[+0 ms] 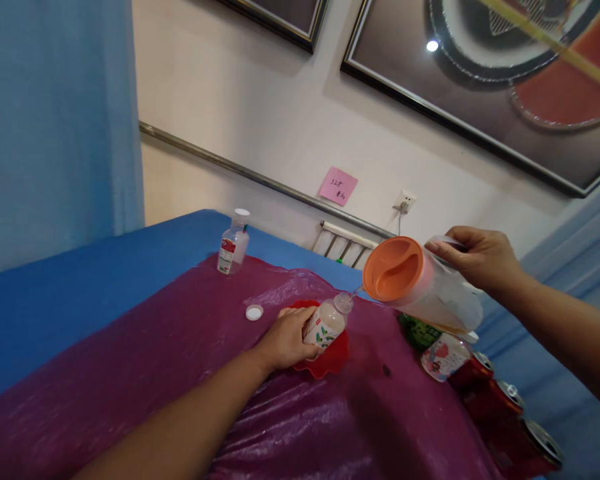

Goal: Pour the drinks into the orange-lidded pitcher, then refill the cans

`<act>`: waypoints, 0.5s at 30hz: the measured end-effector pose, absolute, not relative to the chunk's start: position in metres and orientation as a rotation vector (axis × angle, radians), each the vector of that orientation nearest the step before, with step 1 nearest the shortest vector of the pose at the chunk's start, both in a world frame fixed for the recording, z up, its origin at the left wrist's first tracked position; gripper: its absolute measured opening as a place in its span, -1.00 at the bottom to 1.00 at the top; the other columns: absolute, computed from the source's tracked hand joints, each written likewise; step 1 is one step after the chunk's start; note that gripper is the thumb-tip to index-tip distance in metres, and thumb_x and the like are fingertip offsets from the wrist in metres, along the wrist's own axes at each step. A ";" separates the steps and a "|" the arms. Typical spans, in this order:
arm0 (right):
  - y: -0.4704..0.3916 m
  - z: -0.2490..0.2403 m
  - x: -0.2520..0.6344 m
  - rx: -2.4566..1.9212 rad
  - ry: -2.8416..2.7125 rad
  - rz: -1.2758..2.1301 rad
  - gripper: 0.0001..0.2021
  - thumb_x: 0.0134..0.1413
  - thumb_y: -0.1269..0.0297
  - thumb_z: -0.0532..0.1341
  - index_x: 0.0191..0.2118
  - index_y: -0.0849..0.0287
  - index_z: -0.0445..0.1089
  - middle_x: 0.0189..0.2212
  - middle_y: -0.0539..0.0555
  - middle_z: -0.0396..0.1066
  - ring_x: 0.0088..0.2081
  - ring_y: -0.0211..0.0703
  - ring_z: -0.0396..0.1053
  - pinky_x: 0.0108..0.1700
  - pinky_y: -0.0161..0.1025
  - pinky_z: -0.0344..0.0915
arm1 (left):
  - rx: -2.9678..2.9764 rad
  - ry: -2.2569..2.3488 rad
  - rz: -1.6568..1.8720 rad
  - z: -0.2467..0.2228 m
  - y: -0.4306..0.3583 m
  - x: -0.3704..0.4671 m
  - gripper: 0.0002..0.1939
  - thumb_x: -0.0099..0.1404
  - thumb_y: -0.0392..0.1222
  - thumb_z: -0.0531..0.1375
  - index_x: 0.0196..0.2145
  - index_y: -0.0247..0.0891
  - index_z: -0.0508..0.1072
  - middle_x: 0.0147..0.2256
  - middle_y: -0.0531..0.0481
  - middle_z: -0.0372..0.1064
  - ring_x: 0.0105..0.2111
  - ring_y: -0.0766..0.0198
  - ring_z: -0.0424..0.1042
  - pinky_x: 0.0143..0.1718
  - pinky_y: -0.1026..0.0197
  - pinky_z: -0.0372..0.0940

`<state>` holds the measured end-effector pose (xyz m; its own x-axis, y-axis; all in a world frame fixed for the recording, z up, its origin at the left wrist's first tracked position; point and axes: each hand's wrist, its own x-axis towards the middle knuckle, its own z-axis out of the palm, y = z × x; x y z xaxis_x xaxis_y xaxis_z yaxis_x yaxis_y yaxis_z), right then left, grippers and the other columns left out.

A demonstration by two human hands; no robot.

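Observation:
My left hand [287,339] is wrapped round a clear labelled bottle [326,324], tilted to the right, its mouth uncapped. Under the bottle lies a red scalloped dish [336,360]. My right hand [480,257] grips the handle of a clear pitcher [437,297] with an orange lid [393,268]. The pitcher is tipped to the left, with its spout close to the bottle's mouth and what looks like a thin stream between them. Some liquid shows low in the pitcher. Left of the dish, a white cap [254,313] lies on the purple plastic cover [180,347].
A capped bottle [233,243] stands at the back left. At the right are a green item [420,331], a labelled bottle [445,358] and several red cans [493,400]. Behind the blue surface [80,287] run a metal rail [260,179] and the wall.

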<state>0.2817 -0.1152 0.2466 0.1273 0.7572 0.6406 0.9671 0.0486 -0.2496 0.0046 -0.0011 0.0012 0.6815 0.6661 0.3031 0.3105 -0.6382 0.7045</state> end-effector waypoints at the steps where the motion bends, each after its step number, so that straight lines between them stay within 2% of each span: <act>1: -0.115 0.247 0.282 -1.760 -1.672 -0.409 -0.43 -0.03 -0.33 0.30 -0.60 0.11 0.28 -0.66 -0.08 0.04 -0.55 -0.28 0.01 -0.54 -0.28 -0.03 | 2.265 0.751 0.738 0.001 -0.001 0.005 -0.32 -0.05 -0.06 0.43 0.06 -0.12 0.44 0.02 -0.09 0.51 0.05 -0.12 0.42 0.13 -0.08 0.14; 15: -0.115 0.246 0.281 -1.726 -1.682 -0.428 -0.43 -0.05 -0.33 0.30 -0.62 0.11 0.28 -0.67 -0.08 0.02 -0.56 -0.29 0.00 -0.55 -0.30 -0.05 | 2.283 0.771 0.725 0.004 -0.003 0.004 -0.34 -0.04 -0.05 0.42 0.06 -0.11 0.44 0.01 -0.08 0.52 0.04 -0.11 0.44 0.12 -0.06 0.15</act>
